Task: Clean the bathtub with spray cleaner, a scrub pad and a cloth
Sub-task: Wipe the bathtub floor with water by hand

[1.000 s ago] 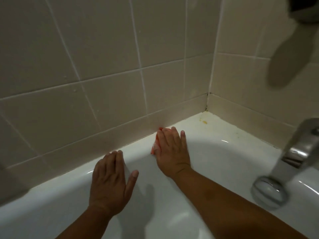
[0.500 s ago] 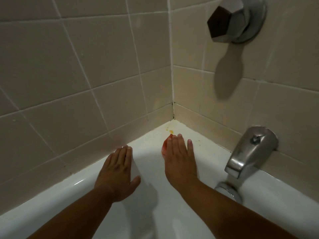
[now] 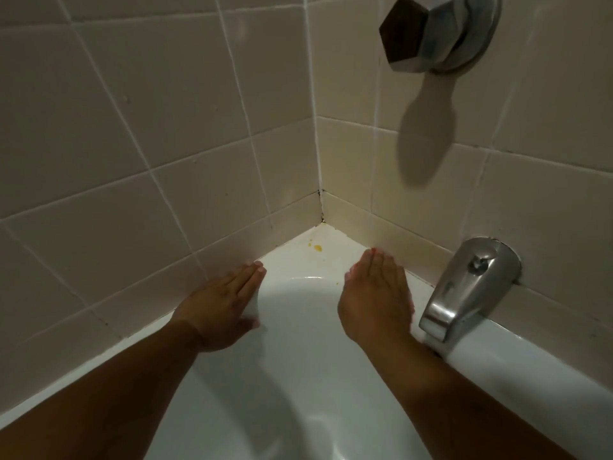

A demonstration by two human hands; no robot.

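Hands are pressing flat, fingers straight, on the bathtub (image 3: 335, 260) rim: the left hand (image 3: 225, 303) by the side wall, the right hand (image 3: 374, 297) beside the spout (image 3: 464, 287) and nearer the yellow stain (image 3: 317, 248), which is lying just ahead-left in the rim's far corner.

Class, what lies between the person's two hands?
Head view: white bathtub rim, bare but for tiny yellow specks, between left hand and right hand; a larger yellow stain sits beyond, toward the corner.
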